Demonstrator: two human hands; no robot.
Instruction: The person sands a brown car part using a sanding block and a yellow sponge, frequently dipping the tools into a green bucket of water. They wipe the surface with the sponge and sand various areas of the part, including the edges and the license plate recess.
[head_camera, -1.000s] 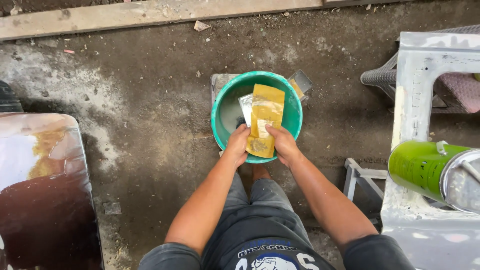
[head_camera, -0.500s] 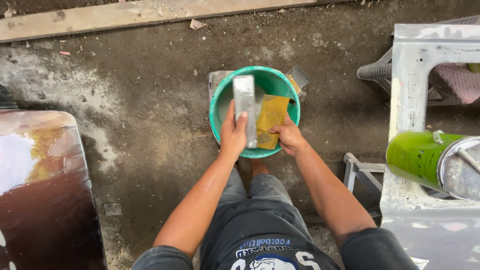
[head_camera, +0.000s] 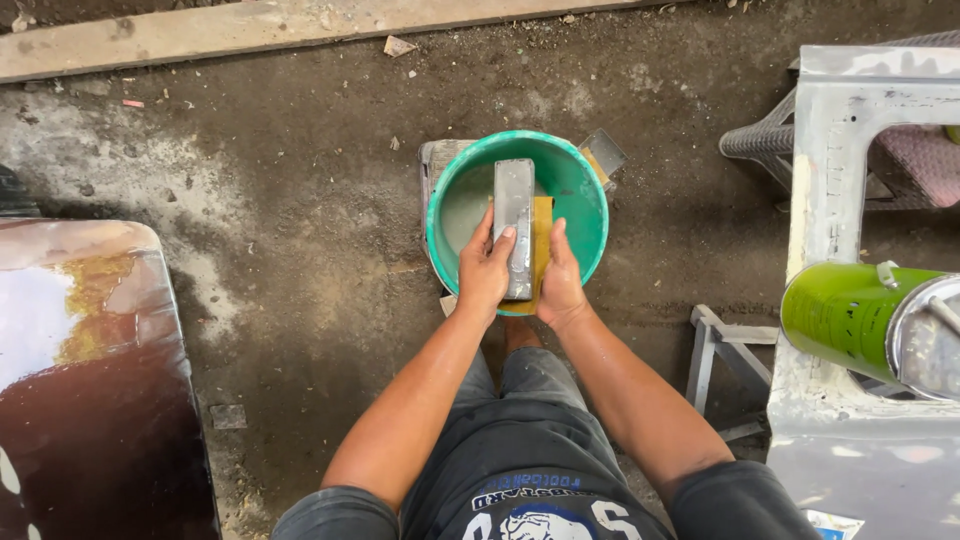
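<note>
Left hand clamps grey block w/ yellow sheet; right hand steadies sheet over green bucket; 2 hands close; best keep sheet flat.

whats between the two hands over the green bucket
In the head view, a grey block backed by a yellow sheet lies between the left hand and right hand, above the green bucket.

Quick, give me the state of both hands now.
Left hand: closed on the grey block.
Right hand: holding the yellow sheet against it.
</note>
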